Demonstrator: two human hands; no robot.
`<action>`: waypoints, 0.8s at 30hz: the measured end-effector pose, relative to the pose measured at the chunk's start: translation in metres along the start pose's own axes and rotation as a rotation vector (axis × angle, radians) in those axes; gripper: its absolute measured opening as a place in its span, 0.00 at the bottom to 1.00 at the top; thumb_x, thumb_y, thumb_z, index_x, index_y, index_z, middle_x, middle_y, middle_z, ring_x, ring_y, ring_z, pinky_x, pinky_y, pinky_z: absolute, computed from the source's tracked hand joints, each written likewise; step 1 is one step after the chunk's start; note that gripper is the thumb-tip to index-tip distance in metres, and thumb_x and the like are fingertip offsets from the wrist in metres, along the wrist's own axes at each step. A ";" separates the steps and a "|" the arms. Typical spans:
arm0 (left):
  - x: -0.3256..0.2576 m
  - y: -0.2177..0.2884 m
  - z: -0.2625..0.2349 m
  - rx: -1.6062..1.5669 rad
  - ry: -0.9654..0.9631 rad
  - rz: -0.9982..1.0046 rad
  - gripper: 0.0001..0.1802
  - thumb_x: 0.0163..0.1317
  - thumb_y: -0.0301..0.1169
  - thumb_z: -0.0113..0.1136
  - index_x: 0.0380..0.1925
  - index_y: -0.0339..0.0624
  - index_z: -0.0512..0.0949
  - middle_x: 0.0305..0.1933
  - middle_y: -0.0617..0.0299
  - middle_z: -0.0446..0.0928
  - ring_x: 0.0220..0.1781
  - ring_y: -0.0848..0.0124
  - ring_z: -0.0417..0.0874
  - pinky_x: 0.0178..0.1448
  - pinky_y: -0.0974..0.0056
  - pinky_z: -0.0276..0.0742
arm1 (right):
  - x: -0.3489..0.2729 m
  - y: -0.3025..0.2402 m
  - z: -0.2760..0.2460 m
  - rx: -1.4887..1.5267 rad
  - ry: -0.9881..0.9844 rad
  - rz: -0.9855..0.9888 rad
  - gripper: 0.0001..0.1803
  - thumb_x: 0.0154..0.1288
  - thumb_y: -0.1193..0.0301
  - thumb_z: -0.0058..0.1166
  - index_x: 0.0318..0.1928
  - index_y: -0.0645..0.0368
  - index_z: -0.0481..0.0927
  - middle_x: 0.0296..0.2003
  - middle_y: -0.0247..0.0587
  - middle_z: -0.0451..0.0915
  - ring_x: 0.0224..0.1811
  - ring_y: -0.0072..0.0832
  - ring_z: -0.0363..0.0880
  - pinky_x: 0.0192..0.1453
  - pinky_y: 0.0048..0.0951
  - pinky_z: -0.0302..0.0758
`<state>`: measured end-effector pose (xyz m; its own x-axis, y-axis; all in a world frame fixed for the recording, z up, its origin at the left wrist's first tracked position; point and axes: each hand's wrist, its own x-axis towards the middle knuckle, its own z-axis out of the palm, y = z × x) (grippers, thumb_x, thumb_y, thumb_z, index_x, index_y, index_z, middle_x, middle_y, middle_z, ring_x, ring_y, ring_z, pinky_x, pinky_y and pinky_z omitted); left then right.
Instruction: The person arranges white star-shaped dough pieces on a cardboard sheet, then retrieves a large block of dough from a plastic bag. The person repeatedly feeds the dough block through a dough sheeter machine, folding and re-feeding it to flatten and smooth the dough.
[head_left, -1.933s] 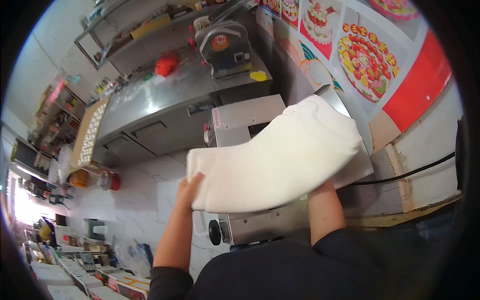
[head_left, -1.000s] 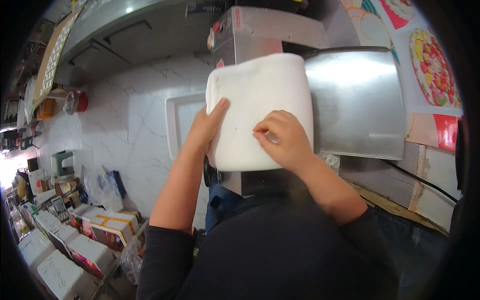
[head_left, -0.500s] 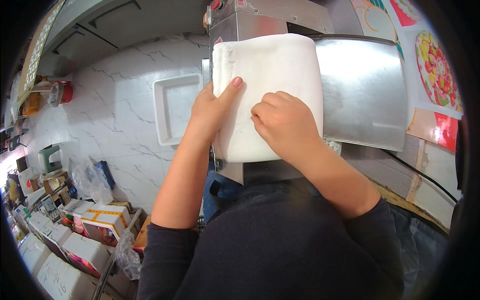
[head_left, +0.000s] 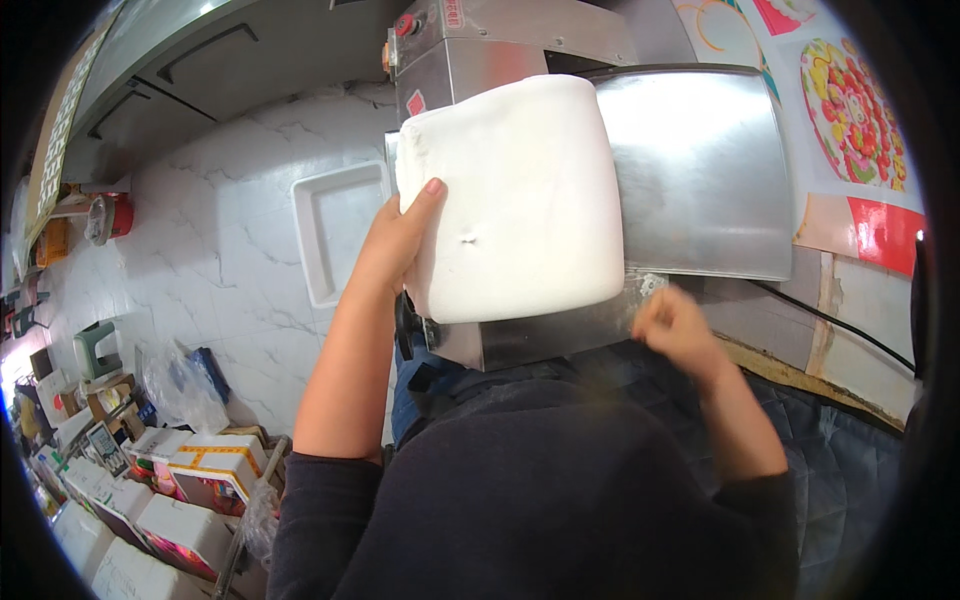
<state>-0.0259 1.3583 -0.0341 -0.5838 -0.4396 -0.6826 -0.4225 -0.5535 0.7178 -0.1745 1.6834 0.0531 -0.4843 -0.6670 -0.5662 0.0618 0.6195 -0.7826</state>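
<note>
A thick, smooth white slab of dough [head_left: 520, 200], with rounded edges, lies over the metal machine in front of me. My left hand [head_left: 398, 238] grips the slab's left edge, thumb on top and the other fingers hidden beneath. A small dent marks its surface right of that thumb. Off the slab's lower right corner, my right hand [head_left: 675, 328] is in the air, slightly blurred, with its fingers curled together. Whether anything small is inside them cannot be made out.
The steel machine [head_left: 500, 55] has a red button [head_left: 405, 24] and a shiny metal tray [head_left: 700, 170] to the right. A white plastic tub [head_left: 310, 235] stands on the marble-patterned floor at left. Boxes [head_left: 215, 465] crowd the lower left. A black cable [head_left: 840, 325] runs along the right.
My right hand has left the slab's surface and moved down to the right, uncovering a small dent. My left hand keeps its hold while the slab tilts slightly. The view has shifted a little.
</note>
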 end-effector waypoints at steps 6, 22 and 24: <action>-0.005 -0.011 0.015 0.294 0.287 0.356 0.52 0.58 0.53 0.61 0.66 0.22 0.50 0.66 0.32 0.60 0.66 0.48 0.67 0.67 0.53 0.64 | -0.127 0.162 0.000 -0.835 -0.134 0.586 0.09 0.58 0.64 0.59 0.34 0.54 0.84 0.39 0.47 0.81 0.41 0.48 0.79 0.45 0.42 0.75; 0.019 -0.033 0.008 0.199 0.319 0.382 0.39 0.65 0.48 0.54 0.66 0.31 0.56 0.70 0.35 0.51 0.70 0.48 0.61 0.70 0.56 0.60 | 0.133 -0.036 0.025 0.219 0.159 -0.020 0.43 0.57 0.59 0.65 0.65 0.68 0.58 0.59 0.57 0.68 0.59 0.40 0.70 0.62 0.38 0.69; 0.011 -0.027 0.005 -0.283 0.128 0.064 0.38 0.67 0.54 0.48 0.63 0.32 0.62 0.61 0.42 0.69 0.58 0.56 0.77 0.61 0.60 0.72 | 0.148 -0.041 0.026 0.266 0.116 -0.074 0.42 0.58 0.60 0.64 0.65 0.67 0.57 0.58 0.57 0.68 0.59 0.40 0.70 0.62 0.39 0.69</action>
<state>-0.0245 1.3719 -0.0603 -0.5032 -0.5557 -0.6618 -0.1672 -0.6888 0.7054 -0.2261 1.5486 -0.0057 -0.5914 -0.6453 -0.4836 0.2417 0.4303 -0.8697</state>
